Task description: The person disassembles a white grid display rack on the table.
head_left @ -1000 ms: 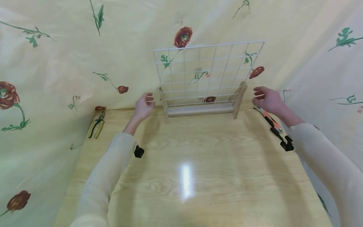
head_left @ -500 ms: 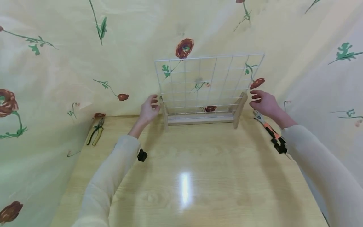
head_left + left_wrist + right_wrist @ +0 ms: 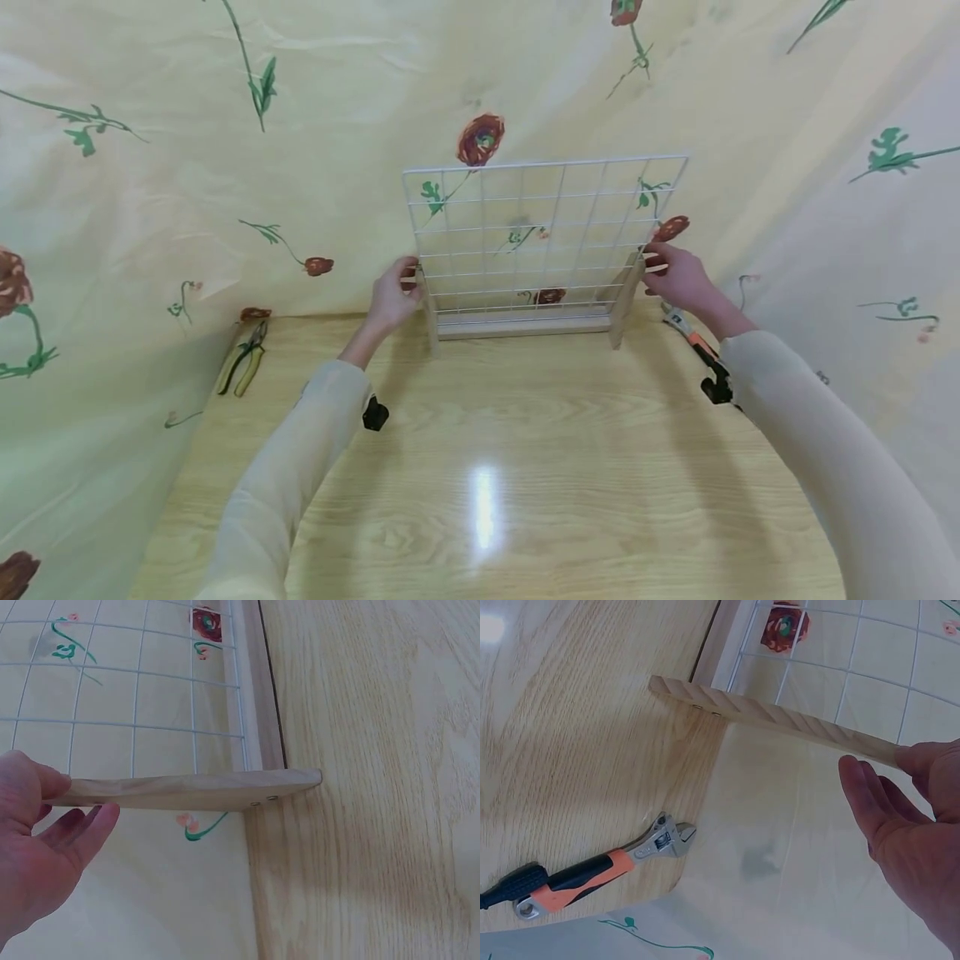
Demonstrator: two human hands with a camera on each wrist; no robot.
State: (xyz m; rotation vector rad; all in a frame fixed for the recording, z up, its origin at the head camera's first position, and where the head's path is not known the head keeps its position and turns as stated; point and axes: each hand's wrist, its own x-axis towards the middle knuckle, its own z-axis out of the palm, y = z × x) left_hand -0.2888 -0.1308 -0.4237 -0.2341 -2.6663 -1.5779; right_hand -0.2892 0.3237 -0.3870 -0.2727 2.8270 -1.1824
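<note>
A white wire grid rack point(image 3: 545, 163) on a wooden base stands upright at the back of the table. Two wooden side pieces flank it, joined low down by a wooden crossbar point(image 3: 525, 327). My left hand point(image 3: 392, 300) pinches the top end of the left side piece point(image 3: 202, 791), thumb over its edge and fingers beneath. On the other side, my right hand point(image 3: 678, 275) holds the top end of the right side piece point(image 3: 780, 716), its thumb at the tip and its fingers below. Screw heads show near the foot of each side piece.
Pliers with yellow handles point(image 3: 246, 362) lie at the back left. Near the right edge lies an adjustable wrench point(image 3: 592, 879) with an orange and black handle, beside a black-handled tool point(image 3: 517, 885). A flower-patterned sheet point(image 3: 337, 125) rises behind the table and along its sides.
Both hands have moved inward from beside the rack and taken hold of its side pieces. The rack stays in place; the head view has shifted slightly.
</note>
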